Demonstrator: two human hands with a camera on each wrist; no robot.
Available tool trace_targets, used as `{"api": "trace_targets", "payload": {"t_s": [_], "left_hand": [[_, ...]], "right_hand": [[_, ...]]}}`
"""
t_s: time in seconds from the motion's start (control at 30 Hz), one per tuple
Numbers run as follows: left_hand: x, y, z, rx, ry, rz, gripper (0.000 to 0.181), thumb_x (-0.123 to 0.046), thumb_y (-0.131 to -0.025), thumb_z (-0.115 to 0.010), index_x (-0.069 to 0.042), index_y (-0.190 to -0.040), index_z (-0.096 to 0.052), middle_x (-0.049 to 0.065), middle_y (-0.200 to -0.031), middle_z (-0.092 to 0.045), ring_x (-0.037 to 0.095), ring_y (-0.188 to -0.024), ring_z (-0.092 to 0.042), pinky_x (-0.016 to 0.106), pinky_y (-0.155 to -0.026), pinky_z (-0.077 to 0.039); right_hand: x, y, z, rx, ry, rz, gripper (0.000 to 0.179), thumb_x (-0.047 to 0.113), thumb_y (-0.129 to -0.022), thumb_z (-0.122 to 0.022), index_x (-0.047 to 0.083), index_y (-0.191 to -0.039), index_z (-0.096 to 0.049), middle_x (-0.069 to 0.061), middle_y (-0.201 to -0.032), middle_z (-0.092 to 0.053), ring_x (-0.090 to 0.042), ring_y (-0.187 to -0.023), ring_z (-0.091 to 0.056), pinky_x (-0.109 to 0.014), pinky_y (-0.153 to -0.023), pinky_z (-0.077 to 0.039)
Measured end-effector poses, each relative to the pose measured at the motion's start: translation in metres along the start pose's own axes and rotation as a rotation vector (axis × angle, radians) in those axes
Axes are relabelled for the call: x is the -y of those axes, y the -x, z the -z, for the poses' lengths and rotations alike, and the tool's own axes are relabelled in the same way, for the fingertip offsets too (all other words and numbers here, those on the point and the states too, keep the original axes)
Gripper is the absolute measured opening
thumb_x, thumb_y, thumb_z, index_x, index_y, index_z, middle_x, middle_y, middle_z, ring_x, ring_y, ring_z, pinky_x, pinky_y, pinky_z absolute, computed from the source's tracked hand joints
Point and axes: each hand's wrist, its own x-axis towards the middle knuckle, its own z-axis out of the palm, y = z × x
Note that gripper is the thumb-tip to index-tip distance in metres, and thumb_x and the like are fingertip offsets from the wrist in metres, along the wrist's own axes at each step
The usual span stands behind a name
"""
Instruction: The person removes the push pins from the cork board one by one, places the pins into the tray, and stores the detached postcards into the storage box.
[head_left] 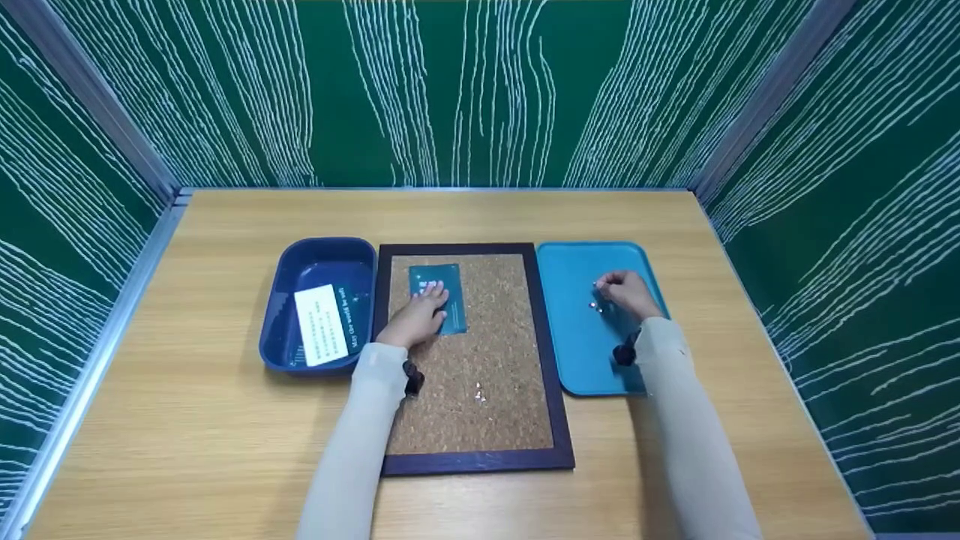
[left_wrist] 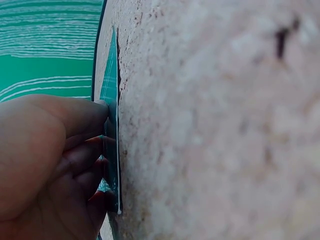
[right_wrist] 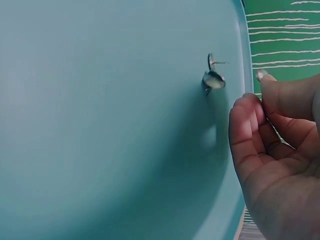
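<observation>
A dark green card (head_left: pixel 454 319) with white print lies on the upper left of the corkboard (head_left: pixel 495 352). My left hand (head_left: pixel 418 316) presses the card against the cork with its fingers spread; in the left wrist view the thumb and fingertips (left_wrist: pixel 104 107) rest on the card's face. Over the blue tray, my right hand (head_left: pixel 630 292) pinches a small shiny thumbtack (right_wrist: pixel 261 75) between thumb and forefinger. Two metal thumbtacks (right_wrist: pixel 214 80) lie on the tray just beside those fingers, one with its pin sticking out sideways.
Left of the corkboard stands a dark blue bin (head_left: pixel 281 300) with a white printed card (head_left: pixel 321 324) and a green one (head_left: pixel 360 311) inside. Several small clear or shiny pieces (head_left: pixel 480 394) sit on the lower cork. The light blue tray (head_left: pixel 585 352) adjoins the board's right edge. Green walls enclose the table.
</observation>
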Motion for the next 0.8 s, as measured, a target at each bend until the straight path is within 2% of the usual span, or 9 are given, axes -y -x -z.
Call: {"api": "trace_targets", "payload": {"t_s": [0.27, 0.8], "left_hand": [[0.000, 0.000, 0.000, 0.005, 0.001, 0.010, 0.050, -0.022, -0.104, -0.040, -0.006, -0.150, -0.030, 0.010, -0.161, -0.015, 0.025, -0.150, -0.009, 0.039, -0.123, -0.008], [0.001, 0.000, -0.001, 0.010, 0.016, 0.013, 0.050, -0.022, -0.104, -0.040, -0.007, -0.150, -0.029, 0.008, -0.161, -0.015, 0.024, -0.150, -0.009, 0.040, -0.123, -0.008]], "right_hand": [[-0.005, 0.003, 0.002, 0.030, 0.028, -0.020, 0.024, 0.022, -0.099, -0.048, 0.003, -0.109, -0.057, -0.009, -0.102, -0.054, -0.024, -0.093, -0.050, -0.031, -0.079, -0.042], [-0.014, 0.004, 0.001, 0.039, 0.089, -0.010, 0.024, 0.024, -0.098, -0.049, 0.004, -0.106, -0.059, -0.009, -0.101, -0.055, -0.024, -0.089, -0.051, -0.031, -0.075, -0.043]]}}
